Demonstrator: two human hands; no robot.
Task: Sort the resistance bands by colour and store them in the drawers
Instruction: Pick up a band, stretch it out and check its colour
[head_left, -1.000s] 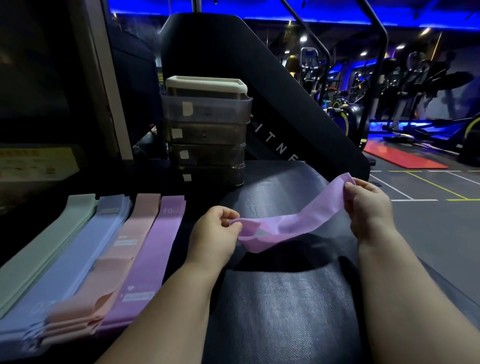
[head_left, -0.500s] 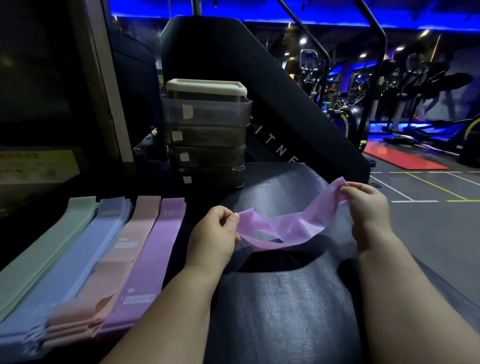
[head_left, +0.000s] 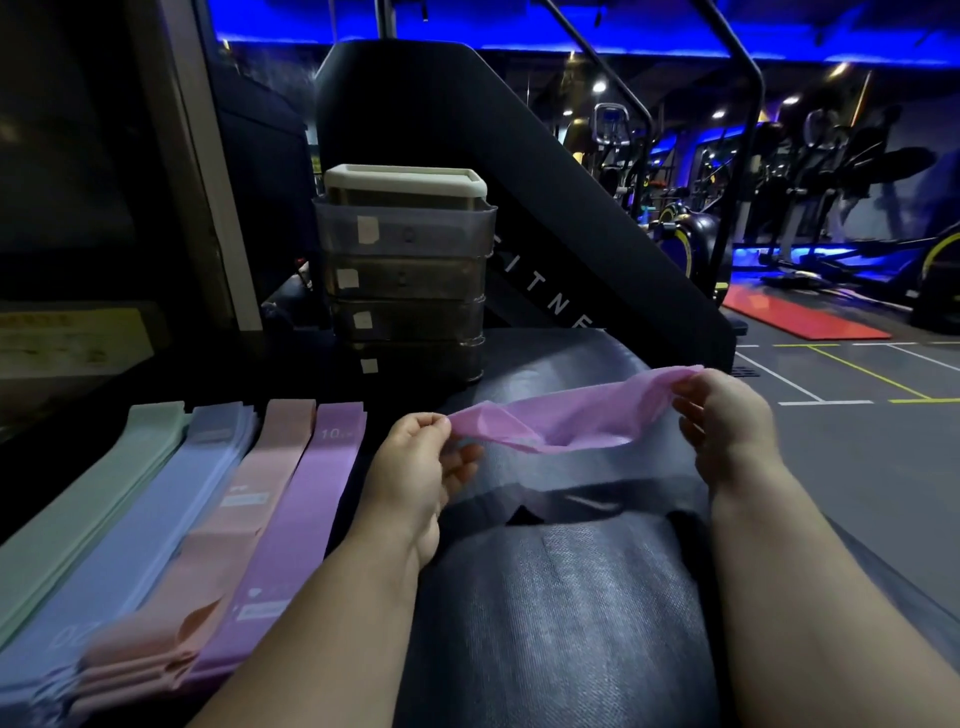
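Lilac rubber sags between our two hands as we hold one resistance band (head_left: 566, 421) in the air above the dark padded table (head_left: 561, 623). Our left hand (head_left: 415, 462) pinches one end between thumb and forefinger, the other fingers loose below it. Our right hand (head_left: 727, 415) pinches the far end, fingers curled over it. The band hangs slack and twisted, touching nothing but the hands. To the left, four rows lie side by side on the table: green bands (head_left: 88, 499), blue bands (head_left: 156, 519), pink bands (head_left: 244, 514) and purple bands (head_left: 306, 509), each row seemingly several deep. We judge the sorting close to finished, since this band appears to match the purple row just beside our left hand and no other loose band is in sight. The storing looks not yet begun: the stack of four drawers (head_left: 405, 280) at the back of the table has every front closed, and we cannot make out their contents through the smoky plastic. Laying this band down, then moving each colour into its drawer, appears to be what remains.
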